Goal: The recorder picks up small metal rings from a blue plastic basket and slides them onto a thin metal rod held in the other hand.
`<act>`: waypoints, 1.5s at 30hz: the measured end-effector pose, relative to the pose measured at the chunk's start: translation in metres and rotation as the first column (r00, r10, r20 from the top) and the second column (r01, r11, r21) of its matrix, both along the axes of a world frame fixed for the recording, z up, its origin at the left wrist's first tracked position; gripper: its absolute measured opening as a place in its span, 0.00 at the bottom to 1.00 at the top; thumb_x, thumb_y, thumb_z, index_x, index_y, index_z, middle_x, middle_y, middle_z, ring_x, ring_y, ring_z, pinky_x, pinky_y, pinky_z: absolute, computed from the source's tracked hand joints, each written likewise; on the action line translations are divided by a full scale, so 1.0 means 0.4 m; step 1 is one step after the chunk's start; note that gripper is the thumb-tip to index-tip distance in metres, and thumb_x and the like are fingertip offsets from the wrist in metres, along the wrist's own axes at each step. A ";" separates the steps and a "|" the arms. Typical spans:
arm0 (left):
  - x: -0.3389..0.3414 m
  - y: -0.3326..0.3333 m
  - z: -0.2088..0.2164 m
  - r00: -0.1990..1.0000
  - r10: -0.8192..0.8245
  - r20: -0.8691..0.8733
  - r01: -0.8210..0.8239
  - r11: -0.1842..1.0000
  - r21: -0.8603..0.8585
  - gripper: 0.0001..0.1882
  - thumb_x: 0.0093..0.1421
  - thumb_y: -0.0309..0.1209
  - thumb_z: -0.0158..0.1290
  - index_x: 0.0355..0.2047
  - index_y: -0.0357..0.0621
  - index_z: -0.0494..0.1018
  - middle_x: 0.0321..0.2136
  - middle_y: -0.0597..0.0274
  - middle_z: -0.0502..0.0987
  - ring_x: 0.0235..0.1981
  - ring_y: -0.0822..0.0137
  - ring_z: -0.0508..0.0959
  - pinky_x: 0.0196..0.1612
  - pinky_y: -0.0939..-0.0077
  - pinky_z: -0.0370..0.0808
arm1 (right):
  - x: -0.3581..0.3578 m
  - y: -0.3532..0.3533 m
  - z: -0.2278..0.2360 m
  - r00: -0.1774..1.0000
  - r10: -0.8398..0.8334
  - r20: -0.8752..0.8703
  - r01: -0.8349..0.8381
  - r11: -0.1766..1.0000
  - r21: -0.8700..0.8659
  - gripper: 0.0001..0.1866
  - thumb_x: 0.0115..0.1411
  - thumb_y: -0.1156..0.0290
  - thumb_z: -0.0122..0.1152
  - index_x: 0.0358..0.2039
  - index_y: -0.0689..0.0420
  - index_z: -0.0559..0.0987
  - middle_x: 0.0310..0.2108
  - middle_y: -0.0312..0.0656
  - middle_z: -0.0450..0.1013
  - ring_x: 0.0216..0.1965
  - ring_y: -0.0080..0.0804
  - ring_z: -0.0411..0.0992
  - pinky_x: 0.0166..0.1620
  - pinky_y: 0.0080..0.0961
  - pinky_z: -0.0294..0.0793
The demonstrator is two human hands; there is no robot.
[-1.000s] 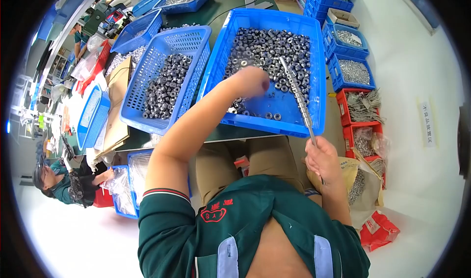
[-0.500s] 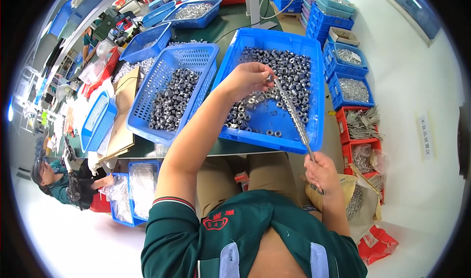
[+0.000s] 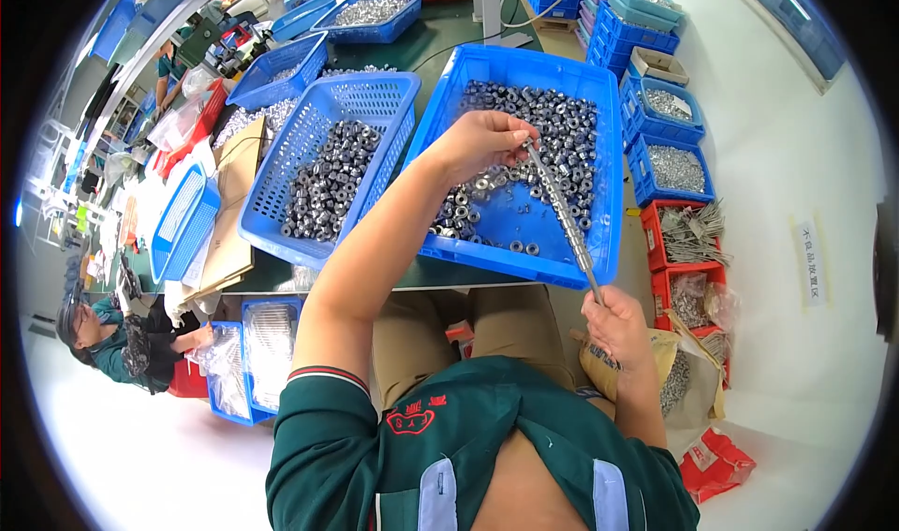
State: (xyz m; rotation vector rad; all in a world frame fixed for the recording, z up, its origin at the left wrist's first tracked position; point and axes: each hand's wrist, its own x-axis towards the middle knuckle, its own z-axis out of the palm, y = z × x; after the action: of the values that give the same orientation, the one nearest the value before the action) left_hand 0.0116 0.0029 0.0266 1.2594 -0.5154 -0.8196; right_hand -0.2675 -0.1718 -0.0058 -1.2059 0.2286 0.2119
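Observation:
My right hand is closed around the lower end of a thin metal rod, which slants up and to the left. Several small metal nuts sit in a row along the rod. At the rod's upper tip my left hand is pinched, and a small nut shows at the fingertips. Beneath both lies a large blue tray, with many loose dark and silvery nuts heaped at its far side and left. My left forearm hides part of the tray's near left side.
Left of the tray stands a perforated blue basket of nuts. Cardboard and a smaller blue basket lie farther left. Stacked blue bins and red bins line the right. A co-worker sits at the far left.
My left hand has moved slightly right and up to the rod's tip. The rod stays in my right hand, and the whole view has shifted a little.

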 end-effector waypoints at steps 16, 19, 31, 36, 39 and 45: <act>0.019 0.015 -0.002 0.985 -0.163 -0.052 0.142 0.948 -0.286 0.11 0.60 0.29 0.50 0.41 0.37 0.72 0.36 0.55 0.77 0.32 0.71 0.76 0.36 0.80 0.74 | -0.017 0.064 0.016 0.999 -0.044 0.002 0.041 0.946 0.323 0.07 0.61 0.70 0.52 0.28 0.58 0.70 0.14 0.25 0.58 0.14 0.09 0.54 0.17 0.10 0.50; 0.014 0.005 0.003 0.987 -0.147 -0.065 0.119 0.938 -0.325 0.11 0.60 0.29 0.50 0.41 0.38 0.72 0.37 0.55 0.77 0.35 0.71 0.76 0.39 0.79 0.74 | -0.015 0.083 0.020 0.996 -0.086 0.003 0.085 0.985 0.149 0.07 0.61 0.69 0.53 0.28 0.58 0.70 0.14 0.25 0.58 0.14 0.09 0.54 0.18 0.10 0.51; 0.006 0.014 -0.003 0.964 -0.199 -0.177 0.118 0.915 -0.387 0.11 0.58 0.30 0.52 0.39 0.37 0.73 0.35 0.52 0.77 0.36 0.66 0.78 0.38 0.77 0.75 | -0.007 0.108 0.024 0.997 -0.078 0.007 0.075 0.978 0.193 0.08 0.62 0.69 0.50 0.29 0.59 0.69 0.12 0.27 0.56 0.11 0.12 0.52 0.17 0.13 0.53; -0.027 -0.004 0.006 0.978 -0.153 -0.143 0.103 0.946 -0.309 0.11 0.60 0.33 0.52 0.40 0.41 0.72 0.37 0.56 0.77 0.39 0.69 0.75 0.41 0.77 0.72 | 0.001 0.105 0.021 0.992 -0.091 0.087 0.060 0.949 0.310 0.10 0.63 0.67 0.50 0.29 0.60 0.68 0.10 0.29 0.54 0.09 0.14 0.49 0.14 0.14 0.48; -0.035 -0.005 0.014 0.980 -0.187 -0.070 0.167 0.961 -0.222 0.10 0.60 0.34 0.51 0.40 0.44 0.72 0.38 0.60 0.77 0.41 0.71 0.75 0.43 0.77 0.71 | 0.009 0.108 0.020 0.988 -0.139 0.071 0.119 0.964 0.237 0.10 0.63 0.67 0.49 0.29 0.60 0.68 0.10 0.29 0.54 0.09 0.14 0.49 0.14 0.13 0.48; -0.003 -0.002 0.000 0.973 0.119 0.200 -0.153 0.974 0.167 0.16 0.63 0.38 0.46 0.39 0.37 0.73 0.33 0.60 0.77 0.34 0.72 0.76 0.38 0.77 0.73 | 0.005 0.093 0.018 0.984 -0.176 0.001 0.174 0.973 0.149 0.11 0.63 0.67 0.50 0.27 0.60 0.68 0.10 0.29 0.55 0.08 0.14 0.50 0.13 0.12 0.49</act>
State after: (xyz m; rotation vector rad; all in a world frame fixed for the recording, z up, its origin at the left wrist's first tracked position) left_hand 0.0105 0.0020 0.0265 1.5339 -0.5074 -0.6452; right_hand -0.2653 -0.1347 0.0015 -1.0324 0.3001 0.0645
